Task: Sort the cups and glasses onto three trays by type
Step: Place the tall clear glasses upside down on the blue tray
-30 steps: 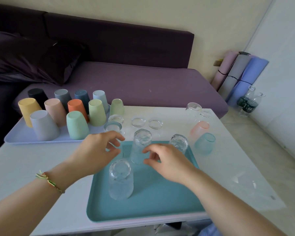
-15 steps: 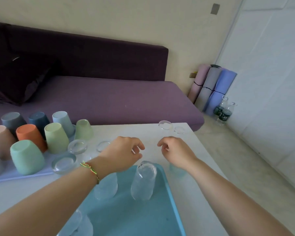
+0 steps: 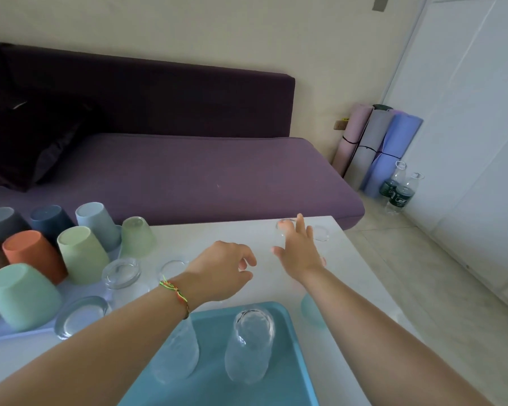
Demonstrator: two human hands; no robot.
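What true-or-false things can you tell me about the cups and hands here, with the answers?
1. Clear glasses stand upside down on the teal tray. True.
2. The right hand grips the orange cup. False: it holds nothing and reaches, fingers straight, toward the table's far edge. The orange cup sits on the other tray.
3. There is a bracelet on the wrist of the left hand. True.
4. The coloured cups stand right way up. False: they are all upside down.
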